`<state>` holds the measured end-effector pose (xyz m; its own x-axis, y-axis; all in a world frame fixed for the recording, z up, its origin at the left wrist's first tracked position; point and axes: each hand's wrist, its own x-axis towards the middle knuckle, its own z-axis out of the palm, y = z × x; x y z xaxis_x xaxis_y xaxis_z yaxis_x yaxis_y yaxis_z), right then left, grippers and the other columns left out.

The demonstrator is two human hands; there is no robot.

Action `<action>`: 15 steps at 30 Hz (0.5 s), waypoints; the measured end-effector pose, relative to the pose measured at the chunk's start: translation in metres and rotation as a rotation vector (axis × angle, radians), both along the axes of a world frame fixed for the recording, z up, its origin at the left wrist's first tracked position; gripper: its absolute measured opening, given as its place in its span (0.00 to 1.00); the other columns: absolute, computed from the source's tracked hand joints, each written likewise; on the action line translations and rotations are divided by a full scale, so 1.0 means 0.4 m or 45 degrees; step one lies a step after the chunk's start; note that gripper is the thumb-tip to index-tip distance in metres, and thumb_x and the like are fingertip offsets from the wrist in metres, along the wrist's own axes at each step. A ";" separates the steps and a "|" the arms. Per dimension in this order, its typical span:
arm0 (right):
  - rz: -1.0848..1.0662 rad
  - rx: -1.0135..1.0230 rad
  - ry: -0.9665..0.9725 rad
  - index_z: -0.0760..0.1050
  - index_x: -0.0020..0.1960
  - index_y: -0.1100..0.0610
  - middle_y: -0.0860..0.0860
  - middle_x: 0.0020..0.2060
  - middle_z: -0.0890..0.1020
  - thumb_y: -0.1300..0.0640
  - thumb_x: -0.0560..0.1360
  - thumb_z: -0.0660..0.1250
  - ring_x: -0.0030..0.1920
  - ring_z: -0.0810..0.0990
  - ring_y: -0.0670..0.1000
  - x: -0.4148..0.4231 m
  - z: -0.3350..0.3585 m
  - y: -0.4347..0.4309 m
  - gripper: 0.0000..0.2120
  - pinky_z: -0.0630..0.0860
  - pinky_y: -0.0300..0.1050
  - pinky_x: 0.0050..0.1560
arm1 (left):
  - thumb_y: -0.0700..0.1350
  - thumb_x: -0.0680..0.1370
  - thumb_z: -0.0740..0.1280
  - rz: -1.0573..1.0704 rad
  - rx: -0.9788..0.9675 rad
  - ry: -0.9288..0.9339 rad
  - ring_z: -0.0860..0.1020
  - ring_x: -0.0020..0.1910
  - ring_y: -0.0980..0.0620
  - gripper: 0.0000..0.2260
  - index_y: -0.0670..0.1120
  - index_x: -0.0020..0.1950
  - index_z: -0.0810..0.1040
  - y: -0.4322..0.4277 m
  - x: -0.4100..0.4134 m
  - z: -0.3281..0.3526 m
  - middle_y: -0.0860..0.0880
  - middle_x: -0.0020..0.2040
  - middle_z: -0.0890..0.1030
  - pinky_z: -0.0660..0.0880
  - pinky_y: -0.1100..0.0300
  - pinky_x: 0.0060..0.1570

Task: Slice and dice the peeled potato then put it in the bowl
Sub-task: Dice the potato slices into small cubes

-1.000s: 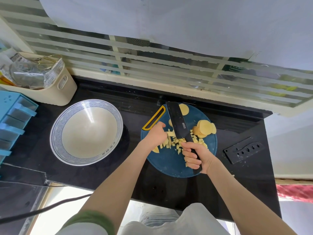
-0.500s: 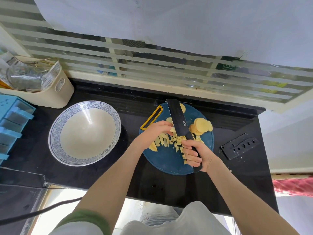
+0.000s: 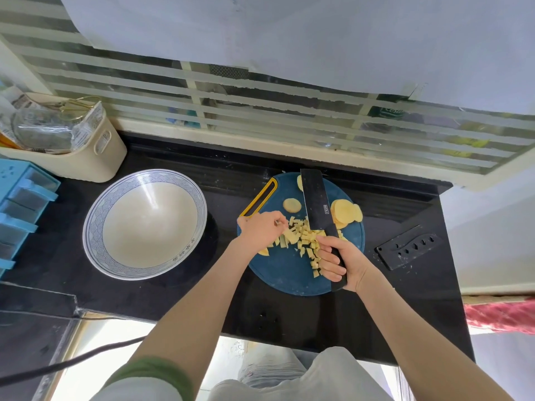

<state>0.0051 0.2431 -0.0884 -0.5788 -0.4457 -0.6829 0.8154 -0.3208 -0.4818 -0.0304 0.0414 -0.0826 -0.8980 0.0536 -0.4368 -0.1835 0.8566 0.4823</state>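
Observation:
A round blue cutting board (image 3: pixel 289 273) with a yellow handle lies on the black counter. A heap of diced potato (image 3: pixel 304 241) sits at its middle, and stacked potato slices (image 3: pixel 346 212) lie to the right of the blade, with two single slices farther back. My right hand (image 3: pixel 338 261) grips the handle of a black cleaver (image 3: pixel 317 204), whose blade points away from me over the dice. My left hand (image 3: pixel 260 230) has curled fingers at the left edge of the heap, on potato strips. The wide white bowl (image 3: pixel 144 224) with a blue rim stands to the left, nothing inside.
A black knife sheath (image 3: pixel 408 247) lies right of the board. A cream basket (image 3: pixel 72 146) with packets stands at the back left, a blue drawer unit (image 3: pixel 20 209) at the far left. The counter's front edge runs just below my forearms, and a window grille lies behind.
My left hand has slid a little left and toward me along the potato strips. The cleaver stays over the diced heap, its blade shifted slightly.

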 end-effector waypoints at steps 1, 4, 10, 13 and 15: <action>0.005 0.017 0.002 0.65 0.29 0.57 0.49 0.18 0.64 0.56 0.74 0.64 0.13 0.60 0.45 0.002 0.003 0.004 0.17 0.56 0.33 0.15 | 0.50 0.82 0.55 -0.101 -0.068 -0.003 0.70 0.57 0.52 0.12 0.58 0.55 0.77 0.005 -0.007 -0.002 0.56 0.46 0.76 0.56 0.51 0.55; 0.075 0.138 -0.002 0.65 0.29 0.57 0.49 0.18 0.64 0.56 0.77 0.62 0.14 0.60 0.46 0.012 0.009 0.010 0.19 0.56 0.34 0.17 | 0.49 0.83 0.54 -0.364 -0.290 -0.022 0.67 0.60 0.47 0.13 0.58 0.55 0.77 0.016 -0.032 -0.002 0.53 0.48 0.75 0.58 0.48 0.56; 0.219 0.429 0.044 0.63 0.30 0.57 0.51 0.21 0.63 0.56 0.80 0.61 0.17 0.59 0.47 0.026 0.026 -0.008 0.20 0.58 0.37 0.19 | 0.49 0.81 0.56 -0.040 -0.271 0.139 0.68 0.64 0.44 0.15 0.54 0.68 0.69 0.008 -0.028 -0.022 0.46 0.63 0.71 0.60 0.46 0.62; 0.324 0.584 0.145 0.63 0.31 0.58 0.53 0.23 0.63 0.57 0.80 0.61 0.18 0.60 0.49 0.028 0.030 -0.035 0.19 0.59 0.39 0.20 | 0.46 0.81 0.56 0.226 -0.174 0.005 0.70 0.63 0.43 0.15 0.49 0.67 0.67 -0.040 0.004 -0.035 0.44 0.63 0.71 0.63 0.47 0.62; 0.408 0.729 0.239 0.63 0.30 0.58 0.54 0.22 0.64 0.58 0.79 0.62 0.18 0.60 0.50 0.032 0.031 -0.063 0.20 0.60 0.40 0.21 | 0.46 0.81 0.56 0.280 -0.053 -0.131 0.71 0.62 0.43 0.14 0.49 0.66 0.68 -0.080 0.028 -0.056 0.44 0.63 0.72 0.67 0.46 0.63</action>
